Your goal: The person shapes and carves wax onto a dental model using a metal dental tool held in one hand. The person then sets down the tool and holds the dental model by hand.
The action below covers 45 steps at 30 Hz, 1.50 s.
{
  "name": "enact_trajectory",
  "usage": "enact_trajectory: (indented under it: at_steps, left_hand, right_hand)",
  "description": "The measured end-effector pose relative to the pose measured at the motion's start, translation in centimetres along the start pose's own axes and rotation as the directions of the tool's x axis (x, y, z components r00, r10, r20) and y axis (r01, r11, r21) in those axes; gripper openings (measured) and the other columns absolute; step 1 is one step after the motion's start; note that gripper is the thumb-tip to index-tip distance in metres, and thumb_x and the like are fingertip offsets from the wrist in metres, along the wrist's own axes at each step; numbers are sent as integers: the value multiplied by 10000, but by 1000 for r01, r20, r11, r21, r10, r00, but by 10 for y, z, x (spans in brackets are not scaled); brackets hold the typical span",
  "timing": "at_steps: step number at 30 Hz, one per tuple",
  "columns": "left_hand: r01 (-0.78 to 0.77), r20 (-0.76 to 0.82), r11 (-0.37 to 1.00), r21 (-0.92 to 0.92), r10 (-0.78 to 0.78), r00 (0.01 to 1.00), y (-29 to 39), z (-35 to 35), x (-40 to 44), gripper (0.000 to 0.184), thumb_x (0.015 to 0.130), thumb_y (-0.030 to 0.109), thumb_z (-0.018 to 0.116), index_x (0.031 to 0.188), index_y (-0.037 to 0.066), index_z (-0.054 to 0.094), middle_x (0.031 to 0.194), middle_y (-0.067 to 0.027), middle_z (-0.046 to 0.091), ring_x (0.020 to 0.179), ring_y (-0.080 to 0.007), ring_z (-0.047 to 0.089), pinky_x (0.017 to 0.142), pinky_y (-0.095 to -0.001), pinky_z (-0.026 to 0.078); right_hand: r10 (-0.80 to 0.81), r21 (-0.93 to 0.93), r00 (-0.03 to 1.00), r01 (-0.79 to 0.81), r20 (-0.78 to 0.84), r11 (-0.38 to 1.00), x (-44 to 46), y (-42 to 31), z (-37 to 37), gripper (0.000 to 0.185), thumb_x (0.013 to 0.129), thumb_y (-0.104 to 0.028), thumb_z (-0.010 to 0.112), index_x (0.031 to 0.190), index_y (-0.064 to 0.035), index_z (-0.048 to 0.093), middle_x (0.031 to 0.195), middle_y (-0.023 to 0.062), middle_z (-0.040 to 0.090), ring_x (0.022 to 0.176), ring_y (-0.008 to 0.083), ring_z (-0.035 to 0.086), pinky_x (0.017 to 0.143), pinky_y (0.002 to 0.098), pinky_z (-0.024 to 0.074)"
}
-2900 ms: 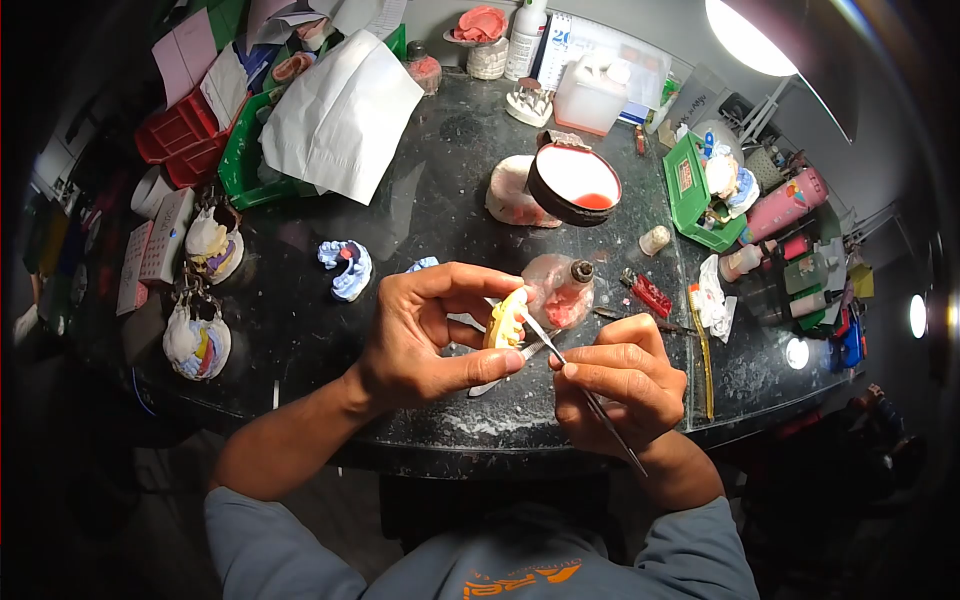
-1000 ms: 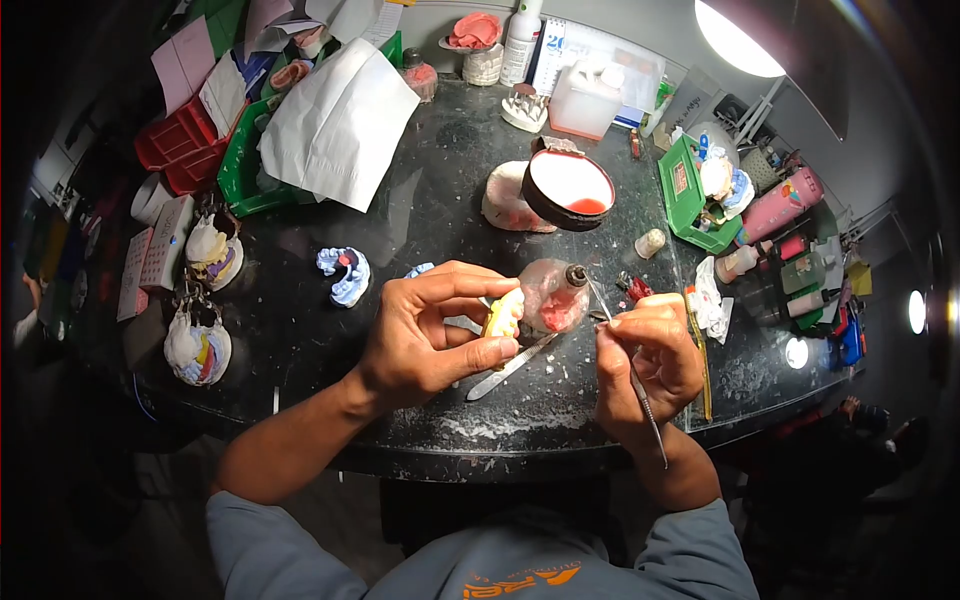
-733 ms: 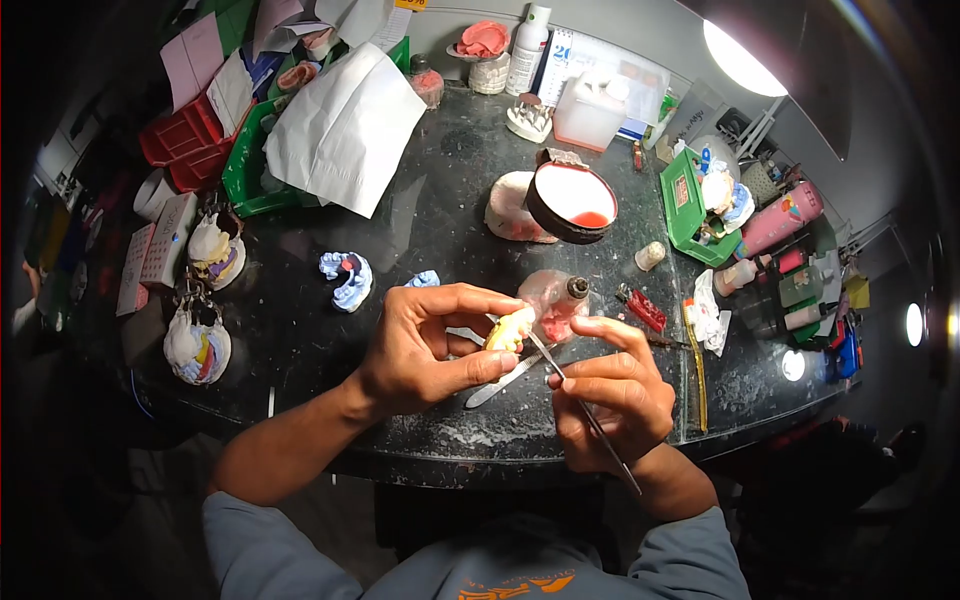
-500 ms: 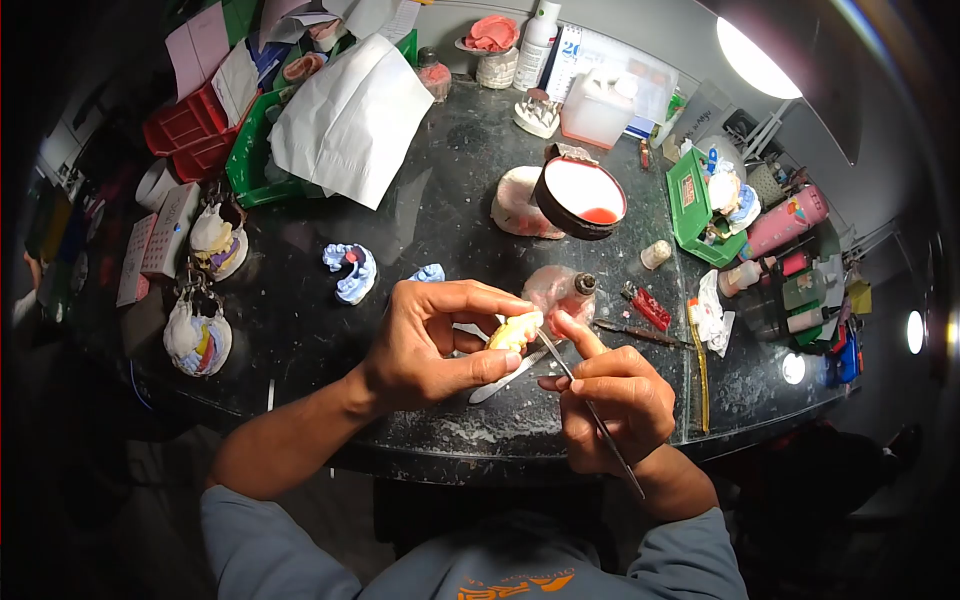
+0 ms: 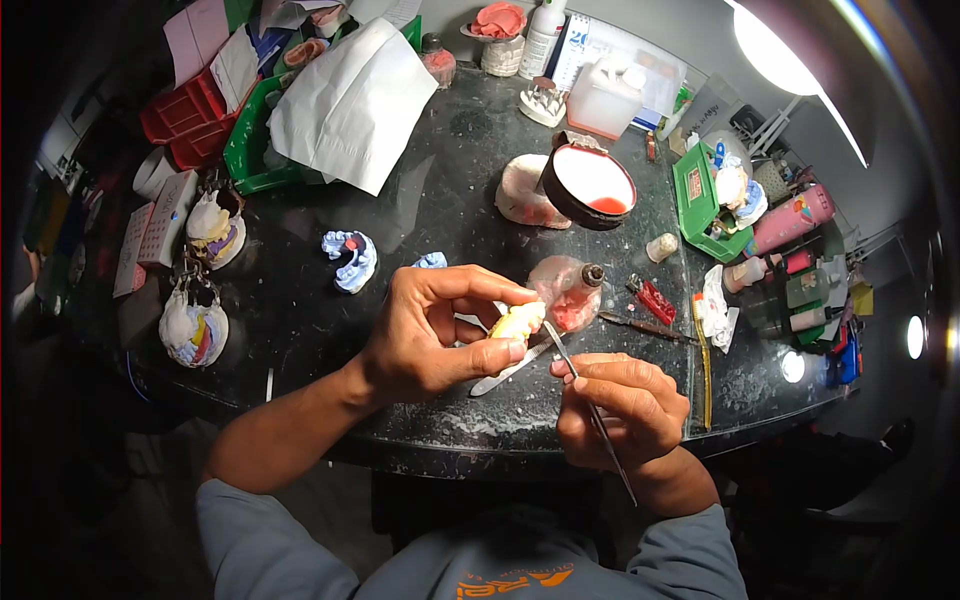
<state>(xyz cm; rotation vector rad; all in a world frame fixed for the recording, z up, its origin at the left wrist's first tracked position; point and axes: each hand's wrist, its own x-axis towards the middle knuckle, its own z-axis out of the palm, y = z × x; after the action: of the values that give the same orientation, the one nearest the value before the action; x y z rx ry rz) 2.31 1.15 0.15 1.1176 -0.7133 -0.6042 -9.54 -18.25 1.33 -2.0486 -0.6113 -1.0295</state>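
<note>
My left hand (image 5: 425,325) pinches a small yellowish dental piece (image 5: 518,322), tooth-like in shape, between thumb and fingertips above the black bench. In my right hand (image 5: 635,405) is a thin metal carving tool (image 5: 606,437), held like a pen. Its flat tip points up beside the dental piece; I cannot tell whether they touch. Beneath the hands lies a pale flat-bladed spatula (image 5: 492,382). Just beyond them stands a rounded glass bottle with reddish contents (image 5: 562,280). A blue-white dental cast (image 5: 354,272) sits left of my left hand, and another blue piece (image 5: 431,260) is partly hidden behind it.
Mounted dental models (image 5: 195,325) stand at the left. Farther back are green and red bins with a white paper sheet (image 5: 345,110). A round red-rimmed pot (image 5: 594,183) and a green box (image 5: 700,195) occupy the right, near a dark-handled tool (image 5: 645,325) and a lamp (image 5: 770,50).
My right index finger has drawn back from the dental piece and curled onto the carving tool. My right hand has shifted slightly right. The left hand keeps its hold.
</note>
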Motion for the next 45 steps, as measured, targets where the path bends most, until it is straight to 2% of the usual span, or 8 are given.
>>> enact_trajectory:
  at_steps: [13, 16, 19, 22, 45]
  left_hand:
    - [47, -7, 998, -40, -47, 999, 2, 0, -1, 397, 824, 33, 711, 1187, -107, 632, 1145, -198, 651, 950, -230, 705, 844, -376, 630]
    - [37, -8, 999, -33, -37, 999, 1, 0, -1, 393, 825, 30, 708, 1186, -107, 632, 1145, -197, 651, 940, -231, 708, 844, -375, 631]
    - [30, -11, 999, -25, -31, 999, 2, 0, -1, 386, 828, 25, 701, 1184, -106, 632, 1146, -197, 650, 941, -231, 707, 842, -373, 631]
    - [31, -9, 999, -25, -31, 999, 3, 0, -1, 378, 831, 22, 695, 1182, -105, 633, 1146, -197, 647, 953, -230, 703, 842, -371, 631]
    - [-20, -3, 1000, -11, 20, 1000, 0, -1, 0, 369, 817, 0, 692, 1169, -95, 642, 1142, -194, 640, 957, -223, 693, 836, -364, 632]
  right_hand:
    - [-31, -11, 1000, 31, 2, 999, 3, 1, 1, 308, 649, 80, 765, 939, 15, 683, 864, 150, 713, 762, 283, 742, 622, 327, 611]
    - [-27, -16, 999, 27, 18, 1000, 4, 2, 0, 336, 627, 68, 769, 947, -9, 699, 873, 116, 722, 734, 250, 701, 638, 319, 579]
    - [-6, -168, 996, 21, 85, 986, 7, -5, -9, 351, 611, 44, 774, 945, -50, 718, 877, 67, 732, 700, 205, 613, 648, 303, 507]
    - [10, -163, 998, 0, 63, 987, 6, -5, -8, 342, 610, 20, 773, 933, -84, 729, 877, 34, 738, 685, 176, 542, 647, 290, 446]
    - [2, -152, 997, 10, 75, 988, 5, -4, -6, 320, 617, 22, 763, 922, -66, 729, 865, 53, 731, 685, 183, 554, 635, 292, 451]
